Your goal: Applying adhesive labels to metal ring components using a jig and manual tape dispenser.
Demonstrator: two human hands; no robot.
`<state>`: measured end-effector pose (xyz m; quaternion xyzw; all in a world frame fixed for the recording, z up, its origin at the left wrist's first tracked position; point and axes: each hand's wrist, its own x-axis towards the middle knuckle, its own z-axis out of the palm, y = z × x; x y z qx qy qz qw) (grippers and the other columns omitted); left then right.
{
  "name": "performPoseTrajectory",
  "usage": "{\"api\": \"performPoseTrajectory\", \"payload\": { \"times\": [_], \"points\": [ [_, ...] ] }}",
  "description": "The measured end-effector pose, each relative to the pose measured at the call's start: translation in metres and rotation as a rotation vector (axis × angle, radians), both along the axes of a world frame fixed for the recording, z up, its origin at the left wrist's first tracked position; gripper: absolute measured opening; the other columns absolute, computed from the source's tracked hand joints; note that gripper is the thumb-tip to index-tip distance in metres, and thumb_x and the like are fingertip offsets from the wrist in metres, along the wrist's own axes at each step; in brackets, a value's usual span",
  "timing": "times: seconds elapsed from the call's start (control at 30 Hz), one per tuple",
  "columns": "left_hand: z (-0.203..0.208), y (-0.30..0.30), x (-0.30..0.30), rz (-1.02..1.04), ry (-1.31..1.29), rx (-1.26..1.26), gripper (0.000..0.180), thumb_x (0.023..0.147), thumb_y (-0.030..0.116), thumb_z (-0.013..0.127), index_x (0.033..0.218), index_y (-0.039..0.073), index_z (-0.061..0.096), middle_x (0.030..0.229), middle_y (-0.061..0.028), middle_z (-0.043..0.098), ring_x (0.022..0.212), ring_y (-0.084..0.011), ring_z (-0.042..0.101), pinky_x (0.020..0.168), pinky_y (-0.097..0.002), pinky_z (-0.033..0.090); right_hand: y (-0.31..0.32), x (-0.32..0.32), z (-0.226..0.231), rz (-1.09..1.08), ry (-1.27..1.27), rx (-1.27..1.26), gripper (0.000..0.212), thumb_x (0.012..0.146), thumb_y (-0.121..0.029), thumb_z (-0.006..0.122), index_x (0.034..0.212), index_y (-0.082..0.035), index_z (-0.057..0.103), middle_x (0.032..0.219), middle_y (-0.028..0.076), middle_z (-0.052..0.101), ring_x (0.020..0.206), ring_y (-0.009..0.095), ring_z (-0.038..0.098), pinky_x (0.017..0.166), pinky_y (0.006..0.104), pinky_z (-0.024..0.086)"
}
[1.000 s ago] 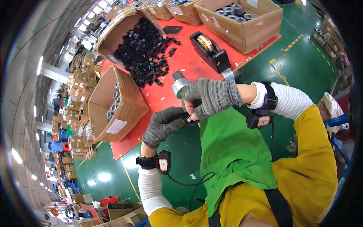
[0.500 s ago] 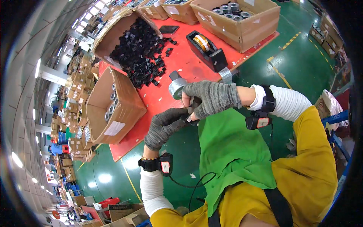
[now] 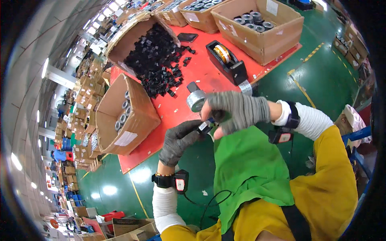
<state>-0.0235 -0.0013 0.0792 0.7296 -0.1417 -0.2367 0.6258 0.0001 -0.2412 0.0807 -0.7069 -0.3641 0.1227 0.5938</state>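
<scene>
We list first the left hand [image 3: 175, 142], in a dark grey glove: thumb and fingers closed on a small black piece [image 3: 204, 127] with a white patch, held just in front of the bench's near edge. Right hand [image 3: 239, 111], in a grey knit glove with bare fingertips showing: thumb and forefinger spread wide, just beside that piece; the remaining fingers we cannot make out for blur.

On the red bench [image 3: 169, 109] we count, near the middle of its near edge, one grey tape roll [image 3: 196, 101], close to the right hand. Toward the right corner: one black tape dispenser [image 3: 216, 53], silvery strip hanging at the near edge. At the right corner: one carton [image 3: 257, 41] of grey rolls. At the near left corner: one open carton [image 3: 138, 127], white label, more rolls inside. Along the left edge: one tipped carton [image 3: 120, 50], spilling a heap of black pieces [image 3: 152, 60] onto the bench.
</scene>
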Motion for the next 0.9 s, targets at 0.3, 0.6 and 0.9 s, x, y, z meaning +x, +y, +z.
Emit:
{"api": "performPoseTrajectory", "payload": {
  "times": [0.3, 0.6, 0.9],
  "points": [
    [-0.005, -0.022, 0.035, 0.414, -0.195, -0.188, 0.035, 0.083, 0.017, 0.059, 0.111, -0.003, 0.052, 0.083, -0.0101, 0.061, 0.062, -0.0142, 0.056, 0.054, -0.0246, 0.046, 0.03, 0.049, -0.011, -0.467, 0.025, 0.282, 0.014, 0.078, -0.016, 0.063, 0.085, -0.005, 0.057, 0.072, 0.003, 0.059, 0.065, 0.01, 0.055, 0.06, 0.027, 0.047],
    [-0.023, -0.02, 0.063, 0.546, -0.21, -0.193, 0.023, 0.083, 0.011, 0.059, 0.101, -0.002, 0.054, 0.072, -0.0087, 0.059, 0.052, -0.0127, 0.053, 0.048, -0.0245, 0.043, 0.036, 0.06, -0.026, -0.506, 0.414, 0.315, 0.017, 0.08, -0.018, 0.064, 0.088, -0.004, 0.057, 0.068, 0.001, 0.055, 0.056, 0.007, 0.054, 0.051, 0.0236, 0.046],
    [-0.015, -0.025, 0.017, 0.677, -0.308, -0.194, 0.02, 0.085, 0.018, 0.055, 0.095, 0.001, 0.055, 0.067, -0.0043, 0.053, 0.053, -0.0102, 0.048, 0.045, -0.0225, 0.039, -0.045, 0.073, -0.028, -0.648, 0.292, 0.28, 0.02, 0.079, -0.025, 0.065, 0.082, -0.007, 0.057, 0.062, 0.002, 0.055, 0.051, 0.011, 0.053, 0.048, 0.0275, 0.046]
  ]
}}
